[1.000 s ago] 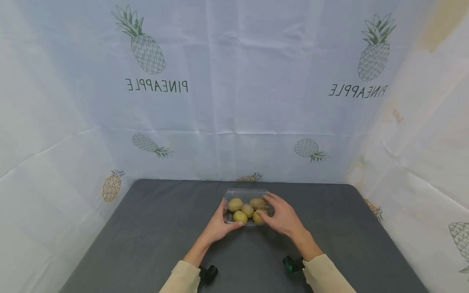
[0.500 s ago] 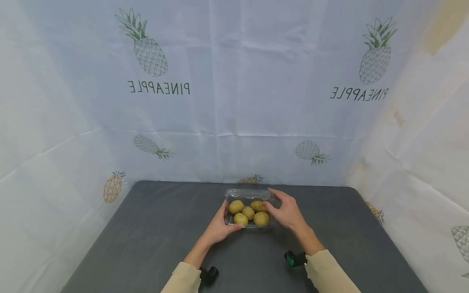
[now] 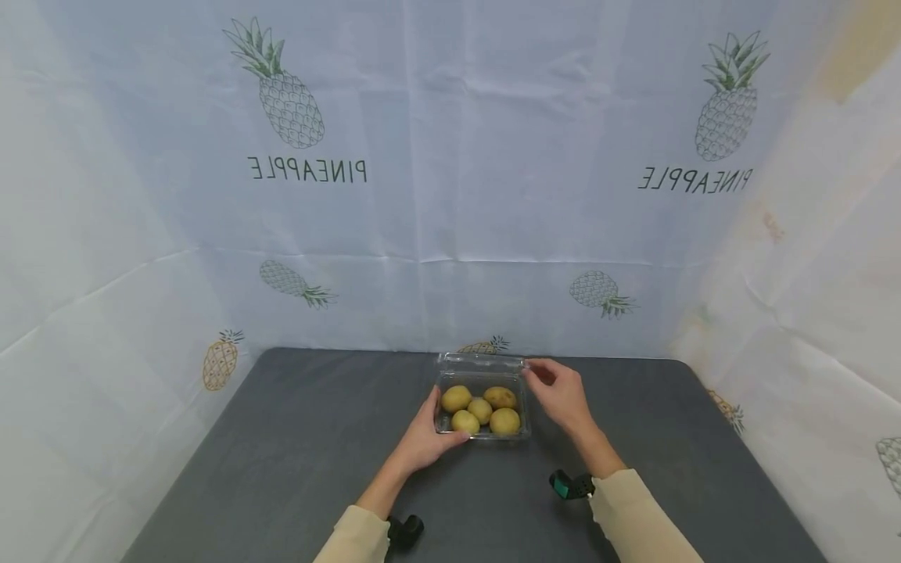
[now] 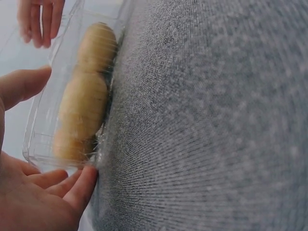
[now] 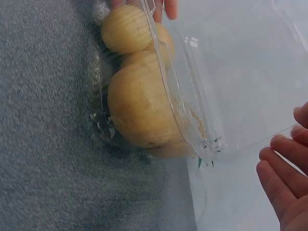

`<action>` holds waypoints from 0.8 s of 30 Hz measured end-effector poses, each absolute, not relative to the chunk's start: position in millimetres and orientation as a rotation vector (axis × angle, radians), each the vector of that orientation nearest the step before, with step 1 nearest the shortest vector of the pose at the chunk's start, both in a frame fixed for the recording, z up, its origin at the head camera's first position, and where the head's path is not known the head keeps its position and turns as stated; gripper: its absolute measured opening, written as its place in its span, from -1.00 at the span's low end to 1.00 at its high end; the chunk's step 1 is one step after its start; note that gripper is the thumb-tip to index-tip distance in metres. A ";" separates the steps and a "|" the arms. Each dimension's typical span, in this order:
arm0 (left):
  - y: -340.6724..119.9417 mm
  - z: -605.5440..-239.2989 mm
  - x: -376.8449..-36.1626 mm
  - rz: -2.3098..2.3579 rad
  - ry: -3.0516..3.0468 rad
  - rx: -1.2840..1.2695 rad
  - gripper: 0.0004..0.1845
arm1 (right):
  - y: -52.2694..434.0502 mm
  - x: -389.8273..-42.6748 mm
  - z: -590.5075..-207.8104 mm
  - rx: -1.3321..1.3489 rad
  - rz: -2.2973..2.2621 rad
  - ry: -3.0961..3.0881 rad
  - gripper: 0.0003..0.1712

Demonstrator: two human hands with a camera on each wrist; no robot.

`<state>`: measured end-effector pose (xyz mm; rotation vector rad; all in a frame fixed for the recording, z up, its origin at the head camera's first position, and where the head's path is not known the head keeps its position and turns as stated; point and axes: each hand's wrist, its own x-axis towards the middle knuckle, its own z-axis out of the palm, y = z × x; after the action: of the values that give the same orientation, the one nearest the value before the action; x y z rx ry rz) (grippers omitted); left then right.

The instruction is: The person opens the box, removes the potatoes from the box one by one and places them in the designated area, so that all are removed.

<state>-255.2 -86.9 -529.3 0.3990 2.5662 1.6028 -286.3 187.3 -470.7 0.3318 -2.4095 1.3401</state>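
The clear box [image 3: 482,410] of potatoes [image 3: 480,410] (on the desk [image 3: 281,453]) is gripped by the left hand [image 3: 425,438]; its raised lid [image 3: 482,361] is pinched by the right hand [image 3: 559,391].

The box [image 3: 482,395] is seen as clear, glossy plastic; the table [image 3: 281,438] as grey, rough, matt cloth; the potatoes [image 3: 482,409] as matt-skinned.
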 end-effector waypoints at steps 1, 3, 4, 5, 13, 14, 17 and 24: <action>-86.7 -529.6 -255.3 1.599 2.572 0.396 0.16 | 187.5 -286.9 -470.1 0.328 1.343 -2.408 -0.72; -86.6 -530.0 -255.2 1.590 2.583 0.389 0.16 | 188.0 -289.0 -469.4 0.317 1.346 -2.410 -0.72; -86.6 -530.1 -255.2 1.589 2.585 0.386 0.16 | 188.0 -290.1 -469.1 0.313 1.350 -2.409 -0.72; -86.7 -530.0 -255.1 1.589 2.586 0.384 0.16 | 188.1 -291.1 -468.8 0.307 1.358 -2.408 -0.72; -85.9 -530.0 -253.3 1.579 2.600 0.370 0.15 | 187.7 -298.8 -467.6 0.259 1.387 -2.410 -0.72; -85.8 -530.0 -253.1 1.577 2.600 0.370 0.15 | 187.5 -299.6 -467.4 0.248 1.397 -2.411 -0.72; -85.7 -529.5 -252.5 1.582 2.590 0.374 0.14 | 187.0 -303.4 -467.6 0.226 1.415 -2.412 -0.70; -85.9 -528.2 -253.1 1.570 2.573 0.384 0.13 | 185.6 -312.7 -471.8 0.218 1.427 -2.401 -0.70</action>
<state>-253.1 -85.9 -528.2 0.3843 2.5727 1.5704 -312.7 185.6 -471.8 0.2175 -2.4014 1.4267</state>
